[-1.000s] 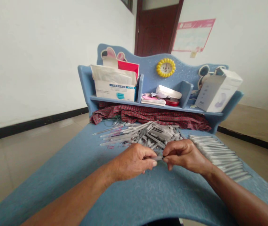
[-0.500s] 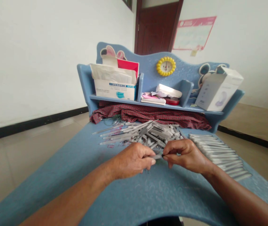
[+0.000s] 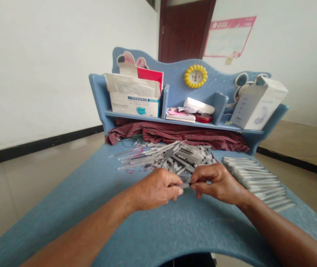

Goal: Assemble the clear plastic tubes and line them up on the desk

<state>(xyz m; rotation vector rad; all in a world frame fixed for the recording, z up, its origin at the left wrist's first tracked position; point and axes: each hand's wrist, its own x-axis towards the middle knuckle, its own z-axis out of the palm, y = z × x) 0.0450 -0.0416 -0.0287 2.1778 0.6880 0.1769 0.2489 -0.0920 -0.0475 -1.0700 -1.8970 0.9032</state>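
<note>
My left hand is closed around a translucent white pen barrel, one end of which sticks out past the thumb toward the right. At that end my right hand pinches a small black piece, touching the barrel; the fingertips hide most of it. Just beyond both hands lies a loose pile of clear pen parts and dark refills. Beside my right wrist, a neat row of pens lies side by side on the blue desk.
A blue shelf stands along the desk's back edge. It holds a mask box, stacked papers, a red tin and a white box. Beneath it lies a bunched checked cloth. A yellow clock is on the shelf back.
The right fingers and the black piece have shifted slightly left, and less of the black piece shows. The left hand keeps its hold; the whole view has moved a little.
</note>
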